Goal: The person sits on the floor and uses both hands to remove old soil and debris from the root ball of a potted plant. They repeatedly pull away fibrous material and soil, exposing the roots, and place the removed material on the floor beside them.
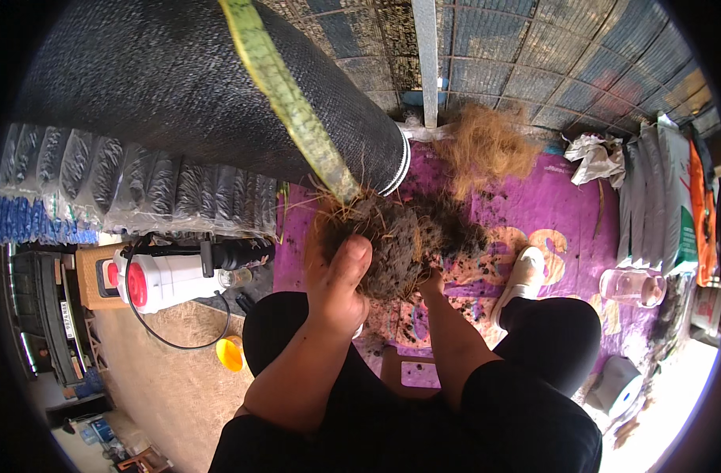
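A root ball (390,248) of dark soil and matted roots is in my left hand (340,290), whose thumb presses on its near side. From its top rises a long snake plant leaf (289,109), green with yellow edges, leaning up and to the left. My right hand (434,286) is at the lower right of the root ball; its fingers are hidden behind the soil, so its grip does not show. Dark loose soil and roots (455,227) show just beyond. Below both hands a purple printed sheet (579,207) is scattered with soil crumbs.
A large roll of black netting (218,94) looms at upper left, close to the leaf. Brown coconut fibre (490,145) lies by the mesh wall (514,53). At left stand plastic-wrapped bundles (159,183) and a white sprayer tank (177,281). A clear container (632,288) and bags (662,195) are at right.
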Demonstrator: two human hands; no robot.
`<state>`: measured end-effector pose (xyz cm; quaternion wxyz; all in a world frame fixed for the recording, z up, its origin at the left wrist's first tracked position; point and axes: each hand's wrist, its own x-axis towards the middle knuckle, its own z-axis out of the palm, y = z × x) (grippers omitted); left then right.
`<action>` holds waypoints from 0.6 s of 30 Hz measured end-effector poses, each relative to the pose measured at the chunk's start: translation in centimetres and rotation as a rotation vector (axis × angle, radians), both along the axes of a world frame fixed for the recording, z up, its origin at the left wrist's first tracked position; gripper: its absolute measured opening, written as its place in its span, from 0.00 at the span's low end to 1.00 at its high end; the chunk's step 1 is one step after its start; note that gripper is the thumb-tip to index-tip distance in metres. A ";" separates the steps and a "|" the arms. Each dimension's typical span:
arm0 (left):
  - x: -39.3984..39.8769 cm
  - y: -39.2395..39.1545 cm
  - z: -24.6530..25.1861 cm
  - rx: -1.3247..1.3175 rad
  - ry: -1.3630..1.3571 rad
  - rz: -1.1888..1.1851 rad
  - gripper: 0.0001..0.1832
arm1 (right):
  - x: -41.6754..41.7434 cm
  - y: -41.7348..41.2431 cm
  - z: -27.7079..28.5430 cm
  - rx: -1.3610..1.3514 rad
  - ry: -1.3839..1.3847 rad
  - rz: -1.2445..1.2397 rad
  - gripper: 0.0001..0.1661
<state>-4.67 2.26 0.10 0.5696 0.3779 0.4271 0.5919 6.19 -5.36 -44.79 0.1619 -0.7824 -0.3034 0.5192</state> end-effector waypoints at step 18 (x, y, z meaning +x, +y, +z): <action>0.0 0.6 1.4 0.056 -0.225 0.073 0.19 | 5.5 -0.3 -1.8 -0.129 -0.129 0.665 0.19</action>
